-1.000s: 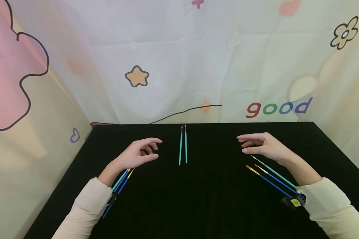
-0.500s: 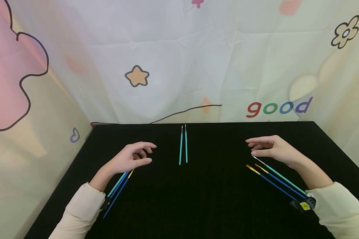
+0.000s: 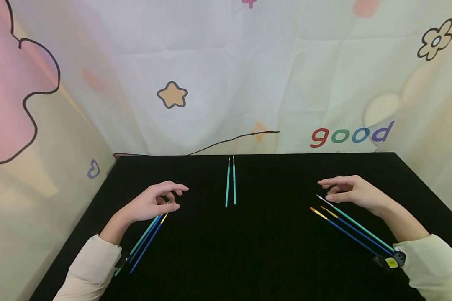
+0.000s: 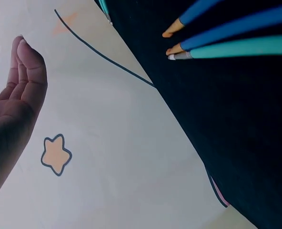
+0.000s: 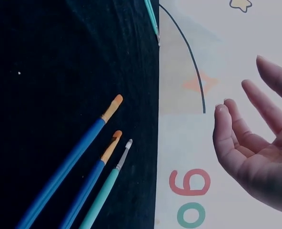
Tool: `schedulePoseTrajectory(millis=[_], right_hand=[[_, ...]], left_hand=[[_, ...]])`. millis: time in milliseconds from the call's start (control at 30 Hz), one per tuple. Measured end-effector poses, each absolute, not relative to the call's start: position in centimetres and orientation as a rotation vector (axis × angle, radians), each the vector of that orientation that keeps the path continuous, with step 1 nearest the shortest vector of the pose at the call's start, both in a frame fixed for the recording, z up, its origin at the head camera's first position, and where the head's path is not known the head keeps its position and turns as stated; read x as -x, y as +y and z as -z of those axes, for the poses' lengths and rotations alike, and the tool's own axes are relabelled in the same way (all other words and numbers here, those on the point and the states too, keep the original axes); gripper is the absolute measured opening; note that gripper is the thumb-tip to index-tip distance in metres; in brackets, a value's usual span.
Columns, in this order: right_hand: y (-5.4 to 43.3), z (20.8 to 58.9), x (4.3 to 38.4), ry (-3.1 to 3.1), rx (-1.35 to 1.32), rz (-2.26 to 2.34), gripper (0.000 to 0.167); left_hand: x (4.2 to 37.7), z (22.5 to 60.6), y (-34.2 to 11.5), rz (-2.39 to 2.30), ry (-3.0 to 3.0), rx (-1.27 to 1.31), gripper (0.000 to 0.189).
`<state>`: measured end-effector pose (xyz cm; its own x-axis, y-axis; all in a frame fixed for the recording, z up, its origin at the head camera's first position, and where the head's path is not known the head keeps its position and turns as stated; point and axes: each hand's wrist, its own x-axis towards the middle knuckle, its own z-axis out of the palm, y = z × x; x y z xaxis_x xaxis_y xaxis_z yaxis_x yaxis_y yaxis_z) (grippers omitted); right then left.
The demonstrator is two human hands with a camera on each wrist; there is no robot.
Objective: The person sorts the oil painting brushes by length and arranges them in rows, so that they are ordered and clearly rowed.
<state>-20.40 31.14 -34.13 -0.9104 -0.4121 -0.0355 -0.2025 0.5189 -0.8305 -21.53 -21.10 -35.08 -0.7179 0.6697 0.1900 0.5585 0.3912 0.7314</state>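
My left hand hovers over the brush ends of the left group, fingers loosely bent and holding nothing. Beneath it lie a teal paintbrush and two blue paintbrushes, their tips partly hidden in the head view. On the other side, my right hand is held above a second group, also empty with relaxed fingers. That group has a teal paintbrush and two blue paintbrushes, bristles pointing away from me. Two teal paintbrushes lie side by side at the middle back.
A black tabletop carries all the brushes. Behind it hangs a pale printed curtain with a star and the word "good". A small dark wrist camera sits at the right cuff, over the brush handles.
Both hands have drawn apart and back toward me, the left one moving left and the right one moving right. The brushes lie where they were.
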Motion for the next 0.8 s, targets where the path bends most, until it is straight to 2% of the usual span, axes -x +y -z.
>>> schedulePoseTrajectory(millis=[400,800], right_hand=[[32.8,34.9,19.7,2.577,0.55,1.279,0.034],[34.7,36.5,19.5,2.524,0.519,1.203,0.039]], left_hand=[[20.8,35.5,-23.1,-1.244,2.471,-1.078,0.036],[20.8,36.8,-25.1,-1.163,2.472,-0.959,0.043]])
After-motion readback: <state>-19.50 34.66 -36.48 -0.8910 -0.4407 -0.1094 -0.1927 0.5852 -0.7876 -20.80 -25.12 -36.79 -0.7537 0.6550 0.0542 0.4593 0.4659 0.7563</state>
